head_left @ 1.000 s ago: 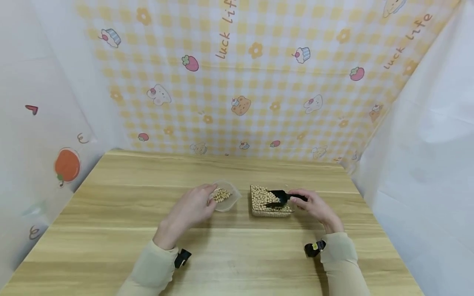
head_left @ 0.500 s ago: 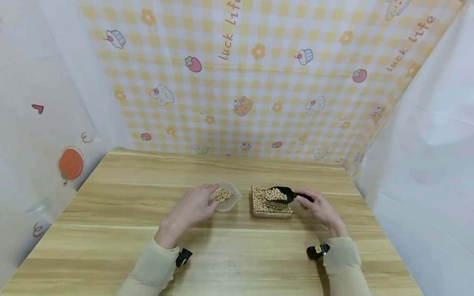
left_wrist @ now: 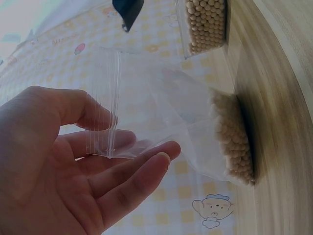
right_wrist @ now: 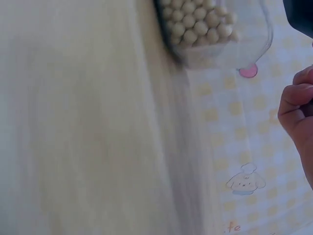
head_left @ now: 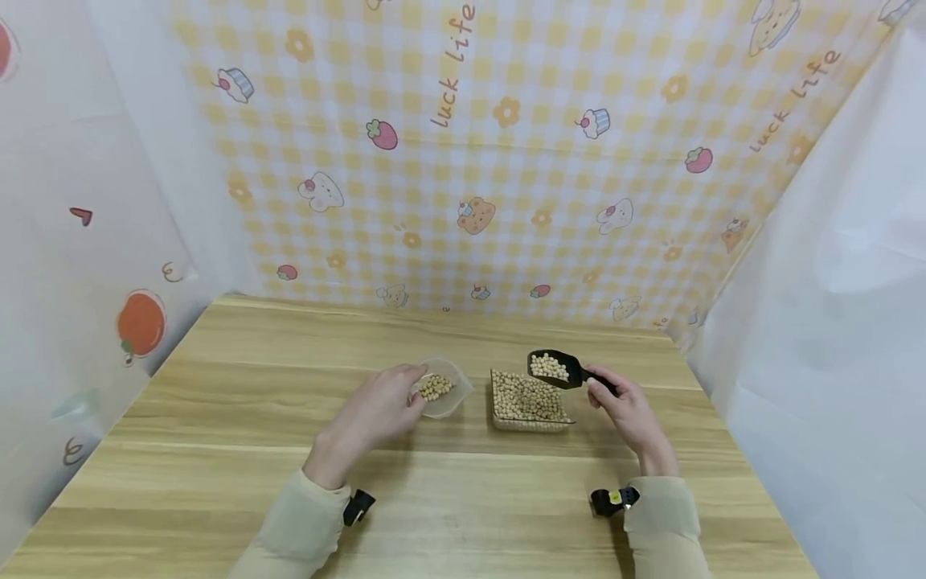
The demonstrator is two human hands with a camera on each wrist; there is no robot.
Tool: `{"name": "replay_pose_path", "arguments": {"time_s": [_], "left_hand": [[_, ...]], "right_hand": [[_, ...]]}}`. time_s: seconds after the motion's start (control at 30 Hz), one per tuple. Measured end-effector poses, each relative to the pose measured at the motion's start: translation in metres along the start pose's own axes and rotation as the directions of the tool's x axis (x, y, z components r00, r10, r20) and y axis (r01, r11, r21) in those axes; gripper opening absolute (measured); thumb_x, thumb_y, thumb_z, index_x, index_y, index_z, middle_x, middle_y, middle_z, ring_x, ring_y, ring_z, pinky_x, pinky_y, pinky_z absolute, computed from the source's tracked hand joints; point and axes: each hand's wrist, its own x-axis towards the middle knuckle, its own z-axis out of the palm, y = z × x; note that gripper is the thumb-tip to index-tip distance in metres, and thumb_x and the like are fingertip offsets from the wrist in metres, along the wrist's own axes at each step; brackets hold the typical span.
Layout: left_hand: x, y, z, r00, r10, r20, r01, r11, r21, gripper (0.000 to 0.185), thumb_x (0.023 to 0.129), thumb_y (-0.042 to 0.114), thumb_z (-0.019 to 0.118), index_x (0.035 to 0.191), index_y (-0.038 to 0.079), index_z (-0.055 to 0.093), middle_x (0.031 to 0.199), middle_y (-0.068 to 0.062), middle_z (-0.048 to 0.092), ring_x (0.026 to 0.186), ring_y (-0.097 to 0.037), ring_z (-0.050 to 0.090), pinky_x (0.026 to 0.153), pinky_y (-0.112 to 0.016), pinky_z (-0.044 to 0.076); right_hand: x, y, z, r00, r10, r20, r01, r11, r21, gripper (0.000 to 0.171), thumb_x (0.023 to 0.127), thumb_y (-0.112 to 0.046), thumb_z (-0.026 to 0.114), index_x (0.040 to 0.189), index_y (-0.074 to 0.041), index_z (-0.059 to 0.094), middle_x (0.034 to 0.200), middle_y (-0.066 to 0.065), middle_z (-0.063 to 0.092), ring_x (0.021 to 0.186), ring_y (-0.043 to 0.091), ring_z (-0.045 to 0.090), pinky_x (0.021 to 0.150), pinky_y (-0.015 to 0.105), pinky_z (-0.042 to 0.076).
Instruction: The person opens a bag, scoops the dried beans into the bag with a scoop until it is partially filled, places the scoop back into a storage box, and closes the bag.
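My left hand (head_left: 378, 404) pinches the zip edge of a clear plastic zip bag (left_wrist: 171, 112) between thumb and fingers. The bag stands upright on the table with its mouth spread, and soybeans (left_wrist: 236, 142) fill its bottom. In the head view my right hand (head_left: 628, 408) grips the handle of a black scoop (head_left: 575, 371). A heap of soybeans lies in the scoop, which hangs level above the back right of a clear rectangular box (head_left: 531, 426). Soybeans in the box (head_left: 521, 398) dip in the middle.
The wooden table (head_left: 448, 498) runs back to a yellow checked cloth (head_left: 434, 177). White sheets hang at the left (head_left: 94, 161) and right (head_left: 832, 281). A small black camera sits on each wrist.
The scoop has come up out of the beans in the box, loaded, and now hangs higher. My left hand keeps its hold on the bag in the same place.
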Motion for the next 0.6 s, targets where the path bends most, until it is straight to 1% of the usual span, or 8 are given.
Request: {"name": "replay_pose_path", "arguments": {"time_s": [0.1,0.2,0.3,0.43,0.6], "left_hand": [[0.001,0.0,0.001,1.0,-0.003,0.002,0.003,1.0,0.006,0.048,0.087,0.008,0.06,0.133,-0.006,0.056,0.13,-0.021,0.059,0.046,-0.003,0.036,0.048,-0.022,0.04],[0.001,0.0,0.001,1.0,-0.003,-0.002,0.003,1.0,0.001,0.048,0.087,0.008,0.06,0.132,-0.006,0.056,0.13,-0.022,0.059,0.046,-0.004,0.036,0.049,-0.023,0.04],[0.002,0.001,0.001,1.0,-0.002,-0.003,0.002,1.0,-0.004,0.047,0.087,0.008,0.059,0.132,-0.007,0.056,0.13,-0.022,0.059,0.045,-0.004,0.035,0.048,-0.022,0.039],[0.003,0.001,0.002,1.0,-0.003,0.003,0.003,1.0,-0.005,0.048,0.087,0.008,0.059,0.132,-0.007,0.056,0.13,-0.022,0.059,0.045,-0.003,0.035,0.047,-0.022,0.039],[0.002,0.0,0.003,1.0,-0.006,0.004,0.006,1.0,0.007,0.048,0.087,0.008,0.06,0.132,-0.006,0.056,0.129,-0.022,0.059,0.047,-0.005,0.037,0.05,-0.024,0.041]], "right_hand": [[0.0,-0.007,0.007,0.999,-0.047,-0.027,0.048,0.998,0.047,0.028,0.098,-0.001,0.053,0.12,0.016,0.056,0.076,0.008,0.056,0.071,0.013,0.052,0.065,0.024,0.046],[0.0,-0.015,0.016,0.997,-0.076,-0.031,0.079,0.993,0.085,0.026,0.098,0.0,0.053,0.118,0.016,0.057,0.078,0.008,0.056,0.072,0.013,0.052,0.066,0.023,0.046],[0.001,-0.025,0.027,0.995,-0.091,-0.03,0.094,0.99,0.105,0.025,0.098,0.001,0.053,0.118,0.015,0.058,0.079,0.011,0.056,0.072,0.015,0.052,0.066,0.024,0.046],[0.0,-0.038,0.04,0.995,-0.101,-0.024,0.103,0.992,0.078,0.025,0.097,0.0,0.055,0.119,0.012,0.06,0.082,0.016,0.058,0.073,0.02,0.053,0.068,0.026,0.049],[-0.001,-0.051,0.057,0.995,-0.098,0.015,0.098,0.994,0.041,0.028,0.097,-0.004,0.057,0.122,0.007,0.062,0.088,0.02,0.059,0.075,0.028,0.055,0.069,0.03,0.053]]}}
